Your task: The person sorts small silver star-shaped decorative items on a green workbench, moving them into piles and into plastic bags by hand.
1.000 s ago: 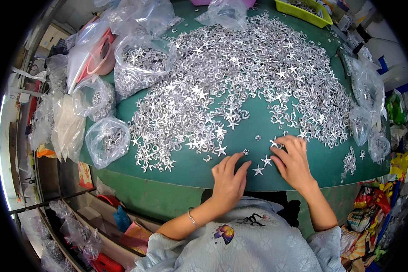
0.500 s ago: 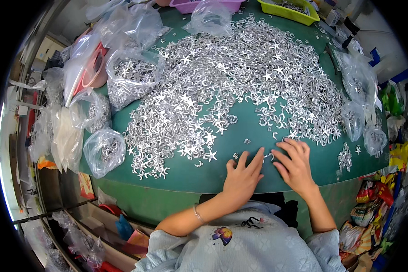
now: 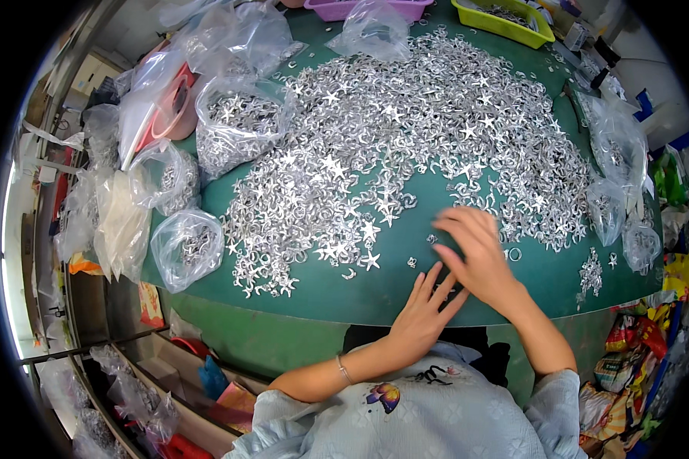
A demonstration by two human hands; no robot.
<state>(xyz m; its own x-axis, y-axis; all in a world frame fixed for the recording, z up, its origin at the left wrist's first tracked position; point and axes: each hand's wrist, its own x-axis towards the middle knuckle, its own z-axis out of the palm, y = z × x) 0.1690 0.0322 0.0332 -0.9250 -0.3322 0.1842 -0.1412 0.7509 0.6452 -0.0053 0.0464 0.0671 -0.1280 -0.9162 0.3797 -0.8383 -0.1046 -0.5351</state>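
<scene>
A broad pile of small silver metal charms (image 3: 406, 115), starfish shapes and rings among them, covers the green table (image 3: 321, 294). My left hand (image 3: 427, 317) lies low over the near edge, fingers spread, holding nothing that I can see. Just beyond it my right hand (image 3: 473, 256), a little blurred, reaches left with thumb and fingers apart. Between its fingertips, on the tabletop, is a small silver piece (image 3: 432, 239). Another little piece (image 3: 412, 262) lies above my left fingertips. A lone ring (image 3: 514, 254) sits to the right of my right hand.
Clear plastic bags of charms (image 3: 241, 126) line the left side, beside a pink tub (image 3: 177, 115). More bags (image 3: 611, 145) stand at right, near a small heap of pieces (image 3: 590, 274). Purple (image 3: 341, 9) and yellow-green (image 3: 505, 27) trays stand at the back.
My right hand has moved left and farther from me, toward the small silver piece. My left hand has drawn slightly nearer to me. The whole view has shifted slightly.
</scene>
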